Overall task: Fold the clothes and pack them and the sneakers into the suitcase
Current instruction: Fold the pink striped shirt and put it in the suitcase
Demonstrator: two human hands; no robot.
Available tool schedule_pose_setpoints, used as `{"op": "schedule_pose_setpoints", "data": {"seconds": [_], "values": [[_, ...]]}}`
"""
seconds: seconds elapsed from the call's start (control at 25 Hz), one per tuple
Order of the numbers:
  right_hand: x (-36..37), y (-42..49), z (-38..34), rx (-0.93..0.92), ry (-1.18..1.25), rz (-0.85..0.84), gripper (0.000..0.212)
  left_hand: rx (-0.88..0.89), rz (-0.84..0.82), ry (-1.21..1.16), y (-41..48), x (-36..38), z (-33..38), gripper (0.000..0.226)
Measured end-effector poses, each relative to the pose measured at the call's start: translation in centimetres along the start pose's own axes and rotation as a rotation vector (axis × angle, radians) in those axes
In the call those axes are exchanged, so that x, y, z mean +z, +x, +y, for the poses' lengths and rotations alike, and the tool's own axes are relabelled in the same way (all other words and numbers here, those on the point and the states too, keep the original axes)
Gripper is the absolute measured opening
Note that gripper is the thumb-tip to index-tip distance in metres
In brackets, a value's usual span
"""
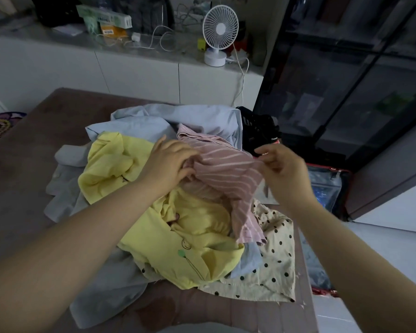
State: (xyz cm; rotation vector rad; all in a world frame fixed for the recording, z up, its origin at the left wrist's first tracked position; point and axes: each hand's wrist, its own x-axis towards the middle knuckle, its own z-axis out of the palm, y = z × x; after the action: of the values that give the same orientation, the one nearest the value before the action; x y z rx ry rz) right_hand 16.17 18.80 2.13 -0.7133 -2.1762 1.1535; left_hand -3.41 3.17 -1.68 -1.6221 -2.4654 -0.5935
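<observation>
The left hand (168,162) is curled into a pink striped shirt (228,171), gripping a bunch of the cloth; its fingertips are buried in the fold and cannot be seen. The right hand (281,164) pinches the shirt's other edge between thumb and fingers, so the cloth is stretched between the two hands above the pile.

The shirt's lower end trails down onto a yellow top (202,239), whose shape is lost in creases. A cream dotted garment (274,260) lies under both at the bed's right edge, and a pale blue shirt (202,116) spreads behind them, with a grey garment (101,289) at the near side, partly covered by the left forearm. All are unfolded and heaped in the middle of the bed (34,152).

Black sneakers (259,133) sit near the bed's far right corner, dark and hard to make out. The suitcase (327,186) lies on the floor just beside the right edge, mostly hidden behind the right arm.
</observation>
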Motion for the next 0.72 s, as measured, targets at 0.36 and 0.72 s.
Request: {"op": "schedule_pose_setpoints", "data": {"seconds": [0.36,0.72], "values": [[-8.2,0.3,-1.6,-0.040,0.192,0.105,0.034,0.012,-0.138,-0.251,4.0,1.9,4.7,0.029],[-4.8,-6.4,6.9,0.234,-0.454,-0.690,0.014,-0.013,-0.192,-0.145,4.6,3.8,7.7,0.046]]}}
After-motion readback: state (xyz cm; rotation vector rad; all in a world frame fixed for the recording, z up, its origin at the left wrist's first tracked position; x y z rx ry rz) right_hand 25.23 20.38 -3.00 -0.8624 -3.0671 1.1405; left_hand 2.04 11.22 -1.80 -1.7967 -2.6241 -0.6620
